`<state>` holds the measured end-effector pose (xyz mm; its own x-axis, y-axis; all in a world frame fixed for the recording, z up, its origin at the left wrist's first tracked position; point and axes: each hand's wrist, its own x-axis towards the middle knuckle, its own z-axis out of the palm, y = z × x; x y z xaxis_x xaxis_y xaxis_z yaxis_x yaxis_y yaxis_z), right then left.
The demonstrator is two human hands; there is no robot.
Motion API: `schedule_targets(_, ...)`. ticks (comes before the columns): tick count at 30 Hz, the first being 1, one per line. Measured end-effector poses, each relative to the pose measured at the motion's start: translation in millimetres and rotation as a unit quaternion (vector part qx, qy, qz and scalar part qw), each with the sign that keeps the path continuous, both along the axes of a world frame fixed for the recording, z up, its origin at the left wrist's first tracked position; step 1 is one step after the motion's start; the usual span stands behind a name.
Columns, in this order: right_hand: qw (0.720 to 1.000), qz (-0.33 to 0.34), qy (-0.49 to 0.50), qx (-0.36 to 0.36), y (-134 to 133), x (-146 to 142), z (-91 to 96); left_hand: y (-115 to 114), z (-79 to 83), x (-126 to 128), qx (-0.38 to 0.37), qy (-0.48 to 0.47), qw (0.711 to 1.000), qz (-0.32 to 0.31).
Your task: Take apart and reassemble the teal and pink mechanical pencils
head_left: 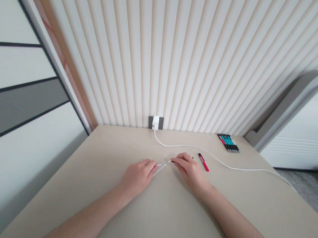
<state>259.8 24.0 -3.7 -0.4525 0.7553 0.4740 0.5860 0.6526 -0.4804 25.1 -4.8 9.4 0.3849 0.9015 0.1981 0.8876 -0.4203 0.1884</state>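
Both hands rest on a beige table point(165, 212). My left hand point(137, 176) is closed in a pinch on a thin white pen part point(161, 168) that points up and to the right. My right hand point(189, 170) is closed on a small dark pen piece point(173, 161) whose tip nearly meets the white part. A red pen point(203, 162) lies just right of my right hand.
A white charger point(155, 122) sits in a wall socket at the table's back edge. Its white cable point(228, 166) runs right across the table and off the right edge. Several teal and red pens point(228, 143) lie in a row at the back right.
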Motion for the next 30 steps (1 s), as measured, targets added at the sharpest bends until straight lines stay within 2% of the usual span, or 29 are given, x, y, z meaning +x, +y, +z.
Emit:
schedule_targets(5, 0.999, 0.019, -0.010, 0.026, -3.0, -2.3, -0.7, -0.5, 1.8, 0.9, -0.002, 0.017, 1.000, -0.003)
schedule_targets(14, 0.997, 0.068, 0.025, 0.021, -2.9, -3.2, 4.3, -0.3, -0.3, 0.3, 0.008, 0.017, 0.999, -0.034)
schedule_targets(19, 0.995, 0.093, 0.035, 0.012, -2.0, -2.4, 2.3, 0.0, 0.9, 0.0, -0.003, 0.024, 0.999, -0.038)
schedule_targets(24, 0.994, 0.105, 0.031, 0.001, -4.8, -5.7, -2.8, -4.0, 0.2, 1.8, -0.011, 0.003, 0.996, -0.083)
schedule_targets(30, 0.989, 0.113, 0.085, -0.040, -13.3, -15.6, -1.6, -4.1, -3.5, 4.0, -0.015, -0.042, 0.993, -0.109)
